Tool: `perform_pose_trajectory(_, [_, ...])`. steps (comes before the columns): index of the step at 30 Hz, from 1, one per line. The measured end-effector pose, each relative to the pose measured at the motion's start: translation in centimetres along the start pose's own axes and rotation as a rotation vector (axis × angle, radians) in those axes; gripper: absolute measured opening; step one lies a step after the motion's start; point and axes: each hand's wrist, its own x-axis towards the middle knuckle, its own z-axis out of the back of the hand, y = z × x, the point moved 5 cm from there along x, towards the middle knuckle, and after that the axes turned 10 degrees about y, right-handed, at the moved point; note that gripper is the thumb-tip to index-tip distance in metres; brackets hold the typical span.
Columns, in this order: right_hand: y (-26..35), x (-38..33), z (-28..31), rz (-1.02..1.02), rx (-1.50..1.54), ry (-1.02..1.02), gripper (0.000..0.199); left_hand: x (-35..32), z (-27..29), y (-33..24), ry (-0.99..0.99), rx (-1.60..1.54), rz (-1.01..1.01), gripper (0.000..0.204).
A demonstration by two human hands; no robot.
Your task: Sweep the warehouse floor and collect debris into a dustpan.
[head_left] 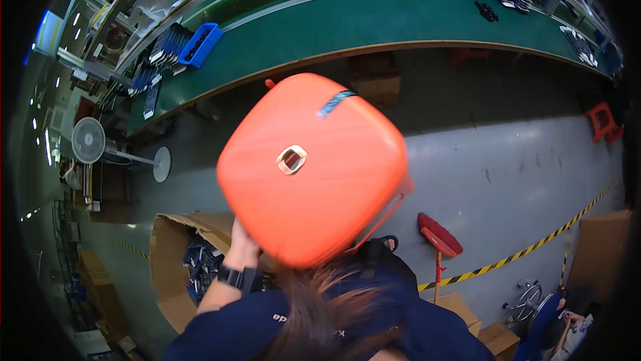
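An orange plastic stool (334,181) fills the middle of the view, its square seat facing up. The seat has rounded corners, a small hole at the centre and a strip of blue tape near the far edge. My left hand (242,235) grips its near left side, the fingers mostly hidden by the stool. A dark watch or band sits on that wrist. My right hand is out of sight.
A long green workbench (280,44) runs across the far side, with a blue bin (201,45) at its left. A carton (168,254) of packages stands near left, a white fan (89,139) beyond. Right are a red broom (441,235), striped floor tape (514,255) and a seated person (567,327).
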Motion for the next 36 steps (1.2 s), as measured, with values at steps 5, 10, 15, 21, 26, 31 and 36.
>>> perform_pose_trajectory(5, [-0.5,-3.0,-2.0,-0.159,0.058,0.066,0.037,-3.3,2.6,-2.8,-0.240,-0.286,-0.018,0.040])
perform_pose_trajectory(10, [-1.0,-6.2,0.9,-0.314,0.068,0.096,0.037,-5.1,13.3,-2.0,-0.733,-0.824,-0.114,0.027])
perform_pose_trajectory(15, [2.3,-9.5,3.2,-0.464,0.091,0.097,0.037,0.9,25.9,-4.0,-1.028,-0.897,-0.196,0.026])
perform_pose_trajectory(21, [22.2,-21.8,4.6,-0.590,-0.134,0.108,0.037,12.3,28.9,-6.7,-1.047,-0.696,-0.021,0.032])
perform_pose_trajectory(26, [25.8,-21.6,2.5,-0.742,-0.697,0.372,0.039,25.7,30.6,-2.6,-0.930,-0.563,0.290,0.035])
perform_pose_trajectory(31, [33.3,-23.1,2.7,-0.922,-0.420,0.149,0.029,33.7,34.5,2.6,-0.847,-0.434,0.489,0.039])
perform_pose_trajectory(36, [35.1,-23.8,1.0,-0.913,-0.326,0.143,0.029,33.2,41.8,7.6,-0.867,-0.299,0.611,0.044])
